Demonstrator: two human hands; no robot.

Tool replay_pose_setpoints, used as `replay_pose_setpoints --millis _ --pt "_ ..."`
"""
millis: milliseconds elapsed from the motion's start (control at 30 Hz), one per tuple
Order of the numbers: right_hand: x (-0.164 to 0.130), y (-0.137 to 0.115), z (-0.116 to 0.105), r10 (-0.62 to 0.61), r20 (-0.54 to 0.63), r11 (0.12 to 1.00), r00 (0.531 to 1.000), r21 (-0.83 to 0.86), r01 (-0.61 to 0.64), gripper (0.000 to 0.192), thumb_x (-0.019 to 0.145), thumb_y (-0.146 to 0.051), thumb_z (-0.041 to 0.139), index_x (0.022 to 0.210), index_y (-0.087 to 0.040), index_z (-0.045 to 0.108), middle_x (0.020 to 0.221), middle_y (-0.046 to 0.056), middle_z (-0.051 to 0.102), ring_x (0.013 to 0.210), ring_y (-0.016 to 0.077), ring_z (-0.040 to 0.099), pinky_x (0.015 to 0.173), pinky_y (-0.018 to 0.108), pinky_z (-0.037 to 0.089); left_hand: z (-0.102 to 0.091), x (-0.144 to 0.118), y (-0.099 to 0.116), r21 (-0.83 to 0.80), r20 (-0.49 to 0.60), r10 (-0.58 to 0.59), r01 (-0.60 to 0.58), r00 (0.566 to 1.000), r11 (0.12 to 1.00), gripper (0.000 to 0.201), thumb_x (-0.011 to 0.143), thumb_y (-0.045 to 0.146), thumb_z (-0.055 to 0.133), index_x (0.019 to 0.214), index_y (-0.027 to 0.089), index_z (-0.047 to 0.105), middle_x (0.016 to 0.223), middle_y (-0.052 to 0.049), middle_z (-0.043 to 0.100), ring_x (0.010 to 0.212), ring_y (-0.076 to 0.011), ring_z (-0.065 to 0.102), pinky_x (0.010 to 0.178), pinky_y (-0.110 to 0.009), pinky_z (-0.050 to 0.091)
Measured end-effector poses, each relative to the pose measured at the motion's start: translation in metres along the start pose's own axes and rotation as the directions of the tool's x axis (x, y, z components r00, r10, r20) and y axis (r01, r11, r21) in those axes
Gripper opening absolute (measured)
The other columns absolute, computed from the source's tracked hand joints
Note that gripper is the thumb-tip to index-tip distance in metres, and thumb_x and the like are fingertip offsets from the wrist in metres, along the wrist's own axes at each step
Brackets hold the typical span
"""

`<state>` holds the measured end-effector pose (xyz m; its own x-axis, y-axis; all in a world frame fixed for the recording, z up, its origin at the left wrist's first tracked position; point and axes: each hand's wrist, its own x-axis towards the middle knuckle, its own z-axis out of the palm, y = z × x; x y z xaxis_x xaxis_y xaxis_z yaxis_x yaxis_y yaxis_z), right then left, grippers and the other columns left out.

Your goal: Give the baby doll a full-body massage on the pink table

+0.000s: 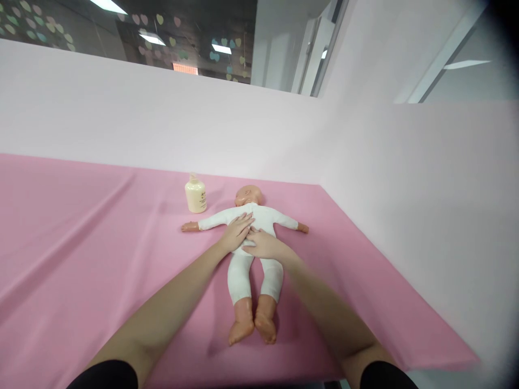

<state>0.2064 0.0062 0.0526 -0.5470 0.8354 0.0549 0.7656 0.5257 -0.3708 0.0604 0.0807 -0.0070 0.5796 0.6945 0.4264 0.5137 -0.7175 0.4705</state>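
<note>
Both palms are flat, nothing clamped: your left hand [237,231] lies open across the chest of the baby doll [251,254], fingers spread and pointing up toward its right shoulder, while your right hand [264,244] rests open just below it on the belly, its fingertips touching the left hand's edge. That reads as pressing or stroking contact, not a lift; no finger curls under the body. The doll lies face up on the pink sheet [81,243], head away from you, arms straight out to both sides, bare feet toward you, which puts the torso square under both forearms. A cream bottle [195,195] stands upright just beside the doll's head on your left, clear of the outstretched arm. The pale backdrop [405,189] wraps behind and to your right.
</note>
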Motion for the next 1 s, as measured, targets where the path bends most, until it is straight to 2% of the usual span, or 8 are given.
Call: replay_pose_setpoints --millis 133,333,533,633,733,800,900,1000 --pt "0.004 0.013 -0.002 -0.103 0.093 0.981 0.990 0.177 0.085 0.020 0.087 -0.023 0.051 0.083 -0.017 0.069 0.103 0.007 0.068 0.119 0.0253 0.049 0.109 0.047 0.022 0.001 -0.001 -0.001 0.030 -0.018 -0.049 0.050 0.999 0.998 0.047 0.094 0.031 0.026 0.136 0.018 0.041 0.148 -0.006 0.029 0.140 -0.0210 0.019 0.114 -0.045 0.018" --pt "0.008 0.038 -0.008 -0.157 0.134 0.844 0.978 0.533 0.063 0.034 0.086 -0.045 0.051 0.088 -0.020 0.073 0.095 0.008 0.071 0.116 0.0238 0.054 0.111 0.038 0.022 0.004 -0.002 -0.005 0.051 -0.059 -0.138 0.141 0.989 0.989 0.051 0.093 0.033 0.027 0.141 0.014 0.032 0.150 -0.010 0.022 0.141 -0.0238 0.014 0.113 -0.047 0.016" --pt "-0.001 0.044 -0.016 -0.138 0.122 0.738 0.983 0.675 0.020 0.049 0.085 -0.053 0.049 0.067 -0.014 0.072 0.071 0.011 0.069 0.101 0.0228 0.062 0.104 0.034 0.033 0.014 0.000 -0.016 0.067 -0.149 -0.242 0.254 0.959 0.965 0.056 0.091 0.034 0.032 0.143 0.011 0.026 0.151 -0.014 0.019 0.140 -0.0278 0.014 0.113 -0.050 0.018" --pt "0.001 0.047 -0.010 -0.137 0.068 0.706 0.988 0.707 0.050 0.054 0.088 -0.053 0.043 0.066 -0.012 0.069 0.060 0.010 0.065 0.084 0.0222 0.065 0.091 0.036 0.043 0.018 0.000 -0.018 0.083 -0.203 -0.275 0.297 0.940 0.951 0.059 0.091 0.035 0.033 0.143 0.010 0.023 0.149 -0.018 0.022 0.139 -0.0292 0.017 0.112 -0.051 0.021" --pt "0.009 0.046 0.000 -0.092 -0.078 0.707 0.993 0.697 0.120 0.043 0.091 -0.046 0.042 0.084 -0.013 0.069 0.072 0.009 0.067 0.076 0.0194 0.063 0.079 0.034 0.049 0.019 -0.001 -0.016 0.132 -0.186 -0.264 0.291 0.946 0.948 0.062 0.090 0.036 0.036 0.143 0.007 0.022 0.149 -0.020 0.022 0.139 -0.0308 0.017 0.111 -0.052 0.021" --pt "0.017 0.043 0.006 -0.075 -0.204 0.754 0.976 0.628 0.189 0.034 0.091 -0.038 0.042 0.099 -0.015 0.066 0.088 0.008 0.068 0.084 0.0182 0.062 0.083 0.034 0.048 0.017 -0.002 -0.012 0.172 -0.137 -0.259 0.281 0.956 0.944 0.063 0.089 0.034 0.037 0.143 0.005 0.022 0.149 -0.021 0.020 0.139 -0.0317 0.015 0.111 -0.052 0.021" --pt "0.026 0.038 0.014 -0.122 -0.345 0.907 0.931 0.343 0.246 0.030 0.089 -0.029 0.047 0.114 -0.021 0.061 0.118 0.008 0.060 0.111 0.0197 0.052 0.101 0.039 0.036 0.014 -0.003 -0.006 0.222 -0.090 -0.255 0.269 0.963 0.937 0.059 0.089 0.031 0.036 0.143 0.009 0.025 0.150 -0.018 0.020 0.140 -0.0301 0.013 0.111 -0.051 0.021" --pt "0.032 0.038 0.019 -0.095 -0.309 0.989 0.946 0.077 0.125 0.038 0.091 -0.031 0.045 0.128 -0.027 0.051 0.145 0.004 0.036 0.135 0.0243 0.028 0.110 0.047 0.017 0.011 -0.003 0.001 0.262 -0.056 -0.227 0.233 0.972 0.936 0.056 0.090 0.031 0.034 0.143 0.016 0.026 0.150 -0.012 0.021 0.141 -0.0279 0.012 0.111 -0.052 0.020"
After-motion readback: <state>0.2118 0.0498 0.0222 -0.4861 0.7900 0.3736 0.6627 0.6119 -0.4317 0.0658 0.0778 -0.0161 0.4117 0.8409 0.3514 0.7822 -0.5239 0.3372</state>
